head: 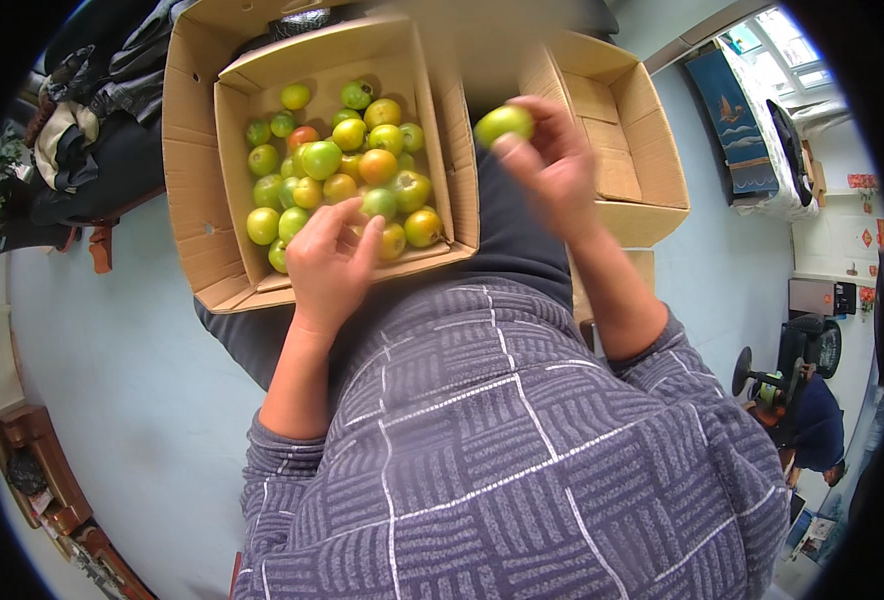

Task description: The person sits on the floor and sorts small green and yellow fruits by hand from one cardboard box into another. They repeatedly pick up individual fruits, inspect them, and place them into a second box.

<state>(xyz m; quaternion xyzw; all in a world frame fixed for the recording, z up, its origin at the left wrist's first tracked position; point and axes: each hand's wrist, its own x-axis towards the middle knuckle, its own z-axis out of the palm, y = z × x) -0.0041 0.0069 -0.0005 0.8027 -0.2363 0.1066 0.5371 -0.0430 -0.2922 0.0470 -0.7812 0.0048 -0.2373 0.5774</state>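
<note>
A cardboard box (322,45) full of green, yellow and reddish tomatoes (322,160) rests on the person's lap, set inside a larger cardboard box (194,172). My left hand (337,259) reaches over the near side of the tomatoes, its fingertips beside a green one; whether it grips a tomato is not plain. Between the thumb and fingers of my right hand (554,165) is a green tomato (503,126), held up right of the boxes. That hand is slightly blurred. Behind it stands another cardboard box (629,142), whose visible inside shows bare cardboard.
Dark clothes or bags (134,82) lie on a dark seat at the upper left. Wooden furniture (44,480) stands at the lower left. Far right, a person (818,424) in dark blue is near a black chair (809,345). A blurred shape covers part of the top.
</note>
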